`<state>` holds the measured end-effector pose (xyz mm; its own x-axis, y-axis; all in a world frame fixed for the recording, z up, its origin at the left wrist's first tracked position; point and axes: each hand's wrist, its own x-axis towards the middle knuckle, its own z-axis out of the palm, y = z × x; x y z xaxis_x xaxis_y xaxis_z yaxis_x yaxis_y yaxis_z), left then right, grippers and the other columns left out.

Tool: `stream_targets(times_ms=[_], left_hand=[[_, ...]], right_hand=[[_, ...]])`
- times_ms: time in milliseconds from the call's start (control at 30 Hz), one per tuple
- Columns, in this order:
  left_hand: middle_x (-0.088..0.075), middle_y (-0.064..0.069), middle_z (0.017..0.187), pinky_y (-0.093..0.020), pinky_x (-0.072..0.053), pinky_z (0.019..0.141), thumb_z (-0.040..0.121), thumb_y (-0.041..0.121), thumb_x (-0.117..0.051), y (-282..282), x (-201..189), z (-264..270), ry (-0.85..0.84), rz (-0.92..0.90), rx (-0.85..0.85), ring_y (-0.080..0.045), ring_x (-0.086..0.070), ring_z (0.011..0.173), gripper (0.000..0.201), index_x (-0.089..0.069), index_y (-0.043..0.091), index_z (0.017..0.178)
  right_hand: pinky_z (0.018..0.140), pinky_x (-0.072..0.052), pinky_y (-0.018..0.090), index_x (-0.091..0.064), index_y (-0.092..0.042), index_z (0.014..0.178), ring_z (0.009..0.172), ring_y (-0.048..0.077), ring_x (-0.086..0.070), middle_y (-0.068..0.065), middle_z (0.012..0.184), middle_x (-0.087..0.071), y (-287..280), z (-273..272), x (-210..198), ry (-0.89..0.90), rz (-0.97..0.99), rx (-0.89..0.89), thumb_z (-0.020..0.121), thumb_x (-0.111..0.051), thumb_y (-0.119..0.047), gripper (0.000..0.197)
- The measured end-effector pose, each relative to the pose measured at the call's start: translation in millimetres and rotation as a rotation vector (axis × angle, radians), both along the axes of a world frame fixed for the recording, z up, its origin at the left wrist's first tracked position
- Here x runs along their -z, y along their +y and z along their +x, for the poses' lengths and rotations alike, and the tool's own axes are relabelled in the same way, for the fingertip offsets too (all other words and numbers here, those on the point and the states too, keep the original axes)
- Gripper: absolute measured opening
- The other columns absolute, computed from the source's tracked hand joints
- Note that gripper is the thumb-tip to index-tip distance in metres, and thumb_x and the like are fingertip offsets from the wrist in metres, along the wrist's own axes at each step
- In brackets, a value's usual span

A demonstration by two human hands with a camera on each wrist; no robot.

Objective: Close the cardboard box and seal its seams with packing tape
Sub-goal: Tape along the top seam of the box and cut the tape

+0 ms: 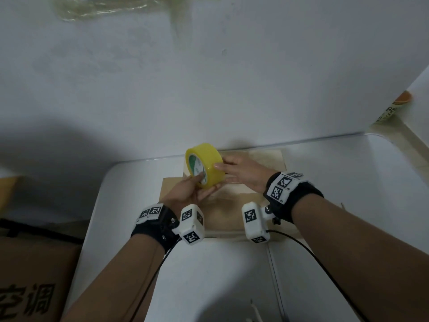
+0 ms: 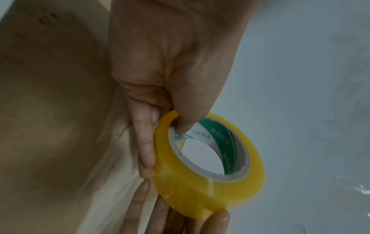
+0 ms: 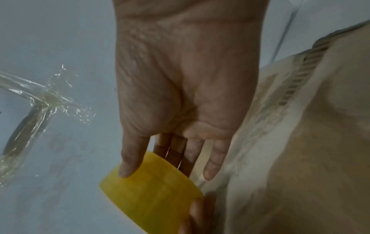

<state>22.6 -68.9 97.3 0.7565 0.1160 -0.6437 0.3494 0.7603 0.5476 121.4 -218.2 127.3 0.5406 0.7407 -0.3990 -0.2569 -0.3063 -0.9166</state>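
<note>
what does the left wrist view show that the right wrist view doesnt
Only the left wrist view shows the roll's open core, its green and white inner label, and the left hand's thumb hooked inside it. Only the right wrist view shows crumpled clear tape on the wall and the box's corrugated edge. Both show the yellow roll, the cardboard box, and the right hand with its fingers straight against the roll's outer face.

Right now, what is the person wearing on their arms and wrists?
Forearms are bare, no sleeves. Each wrist has a black strap carrying white plates printed with black square markers, plus a white boxy camera module below. Thin black cables trail back from both.
</note>
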Motion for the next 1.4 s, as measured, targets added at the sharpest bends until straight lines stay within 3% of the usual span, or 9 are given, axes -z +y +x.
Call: stream_targets(times_ms=[233,500,567,667,733,867,933,1133,1400], left_hand=[[-0.073,-0.023,0.081,-0.019,-0.057,0.051,0.101,0.024,-0.046,-0.5,-0.4,1.8,0.028,0.015,0.061,-0.018,-0.072,0.059,0.035,-0.056,-0.007,0.115],[-0.07,-0.019,0.102,-0.024,-0.058,0.077,0.092,0.009,-0.062,13.4,4.0,6.6,-0.093,0.521,0.183,-0.022,-0.069,0.088,0.028,-0.058,0.0,0.117],[-0.068,-0.016,0.11,-0.027,-0.055,0.084,0.089,0.01,-0.065,13.5,1.2,8.3,-0.113,0.649,0.233,-0.024,-0.066,0.099,0.026,-0.059,0.002,0.113],[-0.061,0.006,0.125,-0.03,-0.05,0.094,0.087,0.017,-0.069,11.4,-4.8,8.2,-0.173,0.819,0.292,-0.016,-0.062,0.112,0.049,-0.051,0.021,0.132],[-0.056,0.016,0.127,-0.024,-0.048,0.094,0.088,0.021,-0.069,9.5,-13.2,8.4,-0.236,1.054,0.358,-0.006,-0.059,0.11,0.058,-0.043,0.033,0.138],[-0.069,-0.003,0.108,-0.023,-0.049,0.085,0.093,0.021,-0.06,10.8,-19.9,14.8,-0.326,1.61,0.432,-0.016,-0.066,0.095,0.044,-0.05,0.021,0.136],[-0.072,-0.004,0.102,-0.013,-0.048,0.079,0.096,0.02,-0.056,17.2,-15.8,16.0,-0.309,1.588,0.343,-0.016,-0.068,0.091,0.031,-0.059,0.019,0.126],[-0.075,0.0,0.095,-0.047,-0.057,0.084,0.081,0.059,-0.052,21.0,-0.6,8.8,-0.093,1.178,0.281,-0.021,-0.072,0.087,0.033,-0.067,0.037,0.1],[-0.074,-0.015,0.093,-0.041,-0.061,0.074,0.095,0.04,-0.057,4.4,-8.1,3.2,-0.016,0.826,0.183,-0.035,-0.072,0.081,0.04,-0.066,0.003,0.105]], right_hand=[[0.105,-0.043,0.041,-0.06,-0.008,0.122,0.109,0.023,-0.06,0.012,0.121,-0.065,3.3,-0.4,0.2,-0.075,0.007,-0.038,0.093,-0.06,-0.017,0.03],[0.086,-0.046,0.037,-0.068,-0.015,0.097,0.089,0.021,-0.062,0.006,0.096,-0.067,6.9,15.1,-10.5,-0.052,0.049,0.122,0.085,-0.065,-0.045,0.033],[0.092,-0.048,0.042,-0.07,-0.018,0.103,0.1,0.025,-0.065,0.005,0.107,-0.07,5.7,16.1,-9.3,-0.061,-0.008,0.108,0.07,-0.068,-0.061,0.054],[0.104,-0.045,0.046,-0.067,-0.014,0.116,0.113,0.028,-0.062,0.009,0.117,-0.069,0.7,14.0,-7.1,-0.071,-0.009,0.106,0.087,-0.062,-0.046,0.043],[0.103,-0.045,0.048,-0.066,-0.013,0.12,0.111,0.028,-0.063,0.009,0.116,-0.069,-2.3,13.4,-7.5,-0.087,-0.014,0.096,0.091,-0.06,-0.04,0.04],[0.101,-0.048,0.049,-0.065,-0.014,0.121,0.107,0.027,-0.066,0.008,0.114,-0.07,-3.0,13.8,-10.0,-0.056,-0.012,0.05,0.089,-0.061,-0.045,0.045],[0.103,-0.046,0.046,-0.063,-0.01,0.123,0.111,0.027,-0.065,0.009,0.117,-0.069,-3.9,12.8,-12.9,-0.02,0.038,0.038,0.094,-0.055,-0.042,0.044],[0.109,-0.041,0.042,-0.058,-0.005,0.128,0.119,0.022,-0.06,0.007,0.125,-0.065,-3.8,11.2,-12.9,0.019,0.082,0.024,0.097,-0.051,-0.037,0.045],[0.105,-0.043,0.043,-0.054,0.006,0.126,0.115,0.033,-0.059,0.021,0.126,-0.06,-3.2,9.0,-17.8,0.1,0.085,0.038,0.097,-0.052,-0.022,0.04]])
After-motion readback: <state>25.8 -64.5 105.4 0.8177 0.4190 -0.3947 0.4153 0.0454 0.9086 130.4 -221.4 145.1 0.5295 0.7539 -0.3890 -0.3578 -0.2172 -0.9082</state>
